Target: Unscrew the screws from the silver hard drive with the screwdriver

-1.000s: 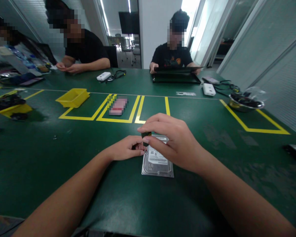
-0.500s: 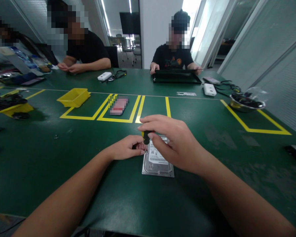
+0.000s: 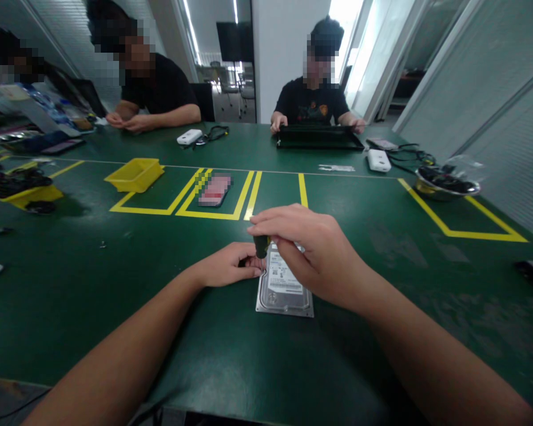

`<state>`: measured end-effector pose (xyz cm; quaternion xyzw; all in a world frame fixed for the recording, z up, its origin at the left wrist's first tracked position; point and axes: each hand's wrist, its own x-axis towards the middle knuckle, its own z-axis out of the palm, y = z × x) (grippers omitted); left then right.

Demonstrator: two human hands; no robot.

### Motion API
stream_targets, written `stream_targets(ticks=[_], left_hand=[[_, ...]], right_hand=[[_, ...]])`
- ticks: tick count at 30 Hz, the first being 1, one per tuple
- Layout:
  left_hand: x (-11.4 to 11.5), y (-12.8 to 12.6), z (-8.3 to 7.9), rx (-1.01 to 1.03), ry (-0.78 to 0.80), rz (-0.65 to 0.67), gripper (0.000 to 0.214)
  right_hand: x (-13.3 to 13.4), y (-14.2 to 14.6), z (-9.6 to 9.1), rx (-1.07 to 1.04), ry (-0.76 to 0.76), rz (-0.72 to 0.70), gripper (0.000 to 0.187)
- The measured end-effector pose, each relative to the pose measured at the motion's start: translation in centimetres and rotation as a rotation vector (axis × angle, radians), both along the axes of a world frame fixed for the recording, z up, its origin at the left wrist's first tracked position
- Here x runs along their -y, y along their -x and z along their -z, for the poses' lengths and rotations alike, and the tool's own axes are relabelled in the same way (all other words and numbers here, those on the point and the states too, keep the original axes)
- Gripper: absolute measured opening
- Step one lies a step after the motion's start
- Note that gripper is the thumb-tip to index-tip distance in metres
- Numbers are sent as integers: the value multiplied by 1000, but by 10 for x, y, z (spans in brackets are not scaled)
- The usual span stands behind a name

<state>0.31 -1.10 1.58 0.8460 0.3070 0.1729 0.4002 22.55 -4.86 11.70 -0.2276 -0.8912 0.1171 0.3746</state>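
My right hand (image 3: 315, 254) held an upright screwdriver (image 3: 261, 247) at the left edge of the hard drive (image 3: 286, 299), which lay flat on the bench (image 3: 217, 361). My left hand (image 3: 224, 265) curled against that edge; I couldn't tell its grip. Left, a yellow bin (image 3: 33, 196) held heaped dark parts (image 3: 6, 179); far right, a metal bowl (image 3: 445, 191) held dark things (image 3: 439, 177) and clear plastic (image 3: 468, 168).

Hard drive (image 3: 286, 296) on table (image 3: 231, 355), bin (image 3: 135, 183) behind to the left, bowl (image 3: 446, 191) behind to the right.
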Motion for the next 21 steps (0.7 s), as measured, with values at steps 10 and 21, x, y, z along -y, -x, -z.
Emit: stream_targets(ticks=[10, 21], left_hand=[[1, -1, -2, -24, -9, -21, 21], [-1, -1, 0, -33, 26, -9, 27]], right_hand=[[1, -1, 0, -50, 9, 25, 34], [2, -3, -2, -58, 19, -5, 26]])
